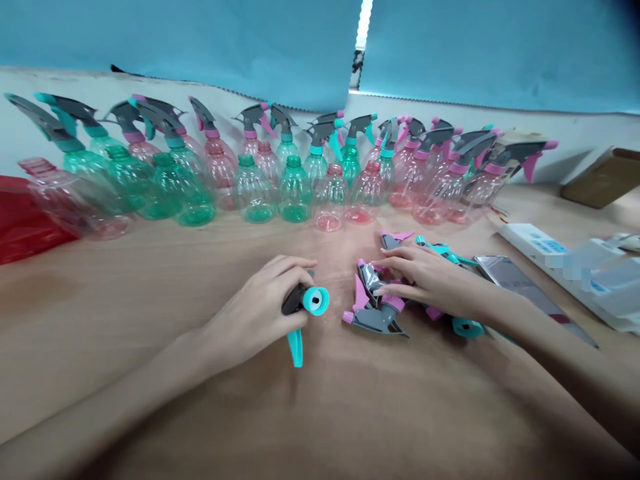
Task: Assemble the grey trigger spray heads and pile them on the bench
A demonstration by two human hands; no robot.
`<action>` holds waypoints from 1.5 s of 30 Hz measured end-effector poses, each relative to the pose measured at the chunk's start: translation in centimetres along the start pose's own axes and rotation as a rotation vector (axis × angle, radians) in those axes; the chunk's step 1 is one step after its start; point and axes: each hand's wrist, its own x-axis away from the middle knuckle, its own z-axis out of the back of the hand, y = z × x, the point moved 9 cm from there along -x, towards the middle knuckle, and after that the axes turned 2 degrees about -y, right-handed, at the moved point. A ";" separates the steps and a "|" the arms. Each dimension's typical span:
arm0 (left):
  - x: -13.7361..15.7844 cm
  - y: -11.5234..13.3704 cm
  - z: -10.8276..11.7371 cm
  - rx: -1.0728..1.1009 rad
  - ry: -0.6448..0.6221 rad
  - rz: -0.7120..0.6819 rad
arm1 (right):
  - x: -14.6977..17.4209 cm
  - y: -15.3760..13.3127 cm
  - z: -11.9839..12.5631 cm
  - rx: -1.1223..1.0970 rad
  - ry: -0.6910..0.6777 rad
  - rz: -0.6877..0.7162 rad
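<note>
Wooden tabletop [320, 413] carried everything. The left hand [270, 297] gripped one spray head [293, 301], its collar [317, 291] toward the wearer, probably for seeing the opening. Right of this grip, the right hand [427, 273] touched piled heads [379, 323], its hold unclear; bottles [256, 190] stood beyond, probably within reach.
</note>
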 end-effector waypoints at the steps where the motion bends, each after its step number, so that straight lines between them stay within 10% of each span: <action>1: -0.3 0.0 0.1 0.017 0.009 0.017 | 0.1 0.1 0.2 0.002 0.012 -0.003; 28: 0.6 -3.0 -2.3 0.495 0.124 0.249 | 0.4 -3.2 -0.6 0.057 0.100 0.094; 45: 1.2 0.2 -0.8 0.265 0.250 -0.101 | -1.1 -9.2 5.9 -0.474 0.242 0.272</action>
